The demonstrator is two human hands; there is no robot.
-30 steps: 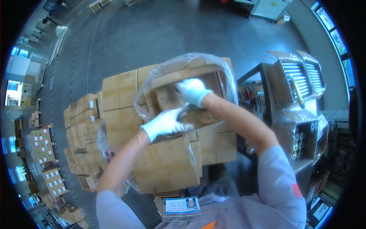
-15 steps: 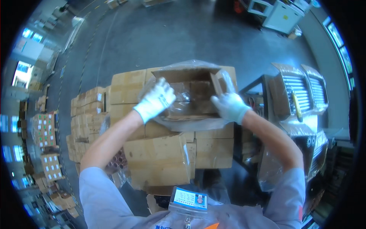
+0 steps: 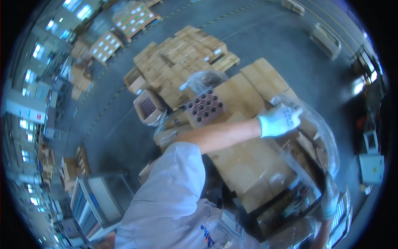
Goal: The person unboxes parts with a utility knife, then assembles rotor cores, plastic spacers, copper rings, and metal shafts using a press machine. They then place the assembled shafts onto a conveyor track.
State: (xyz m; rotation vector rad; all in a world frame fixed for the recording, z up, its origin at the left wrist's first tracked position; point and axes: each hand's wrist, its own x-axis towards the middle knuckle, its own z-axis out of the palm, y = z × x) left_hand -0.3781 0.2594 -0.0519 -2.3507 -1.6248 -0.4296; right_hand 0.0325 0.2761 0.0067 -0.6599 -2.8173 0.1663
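Observation:
Low on the right, an open cardboard box [image 3: 307,143] stands with a clear plastic liner [image 3: 333,147] spread over its rim. My left hand [image 3: 281,120], in a white glove, reaches across to the box's far left corner. Its fingers are curled closed on the liner's edge there. At the near right end of the box is my right hand [image 3: 330,199], gloved too, beside the liner; its fingers are blurred and partly hidden. A closed carton [image 3: 248,166] lies below my left forearm. Beyond that forearm, a box holds several dark-ended tubes [image 3: 205,107].
Many cartons [image 3: 178,58] are stacked on a pallet at the upper middle. A smaller box of tubes [image 3: 148,107] sits left of them. A framed cart [image 3: 99,203] stands at the lower left. A white cabinet [image 3: 371,168] is at the far right.
The view has swung left, so the open box now appears at the right. My left hand has moved along to its far left corner; my right hand is at its near right end.

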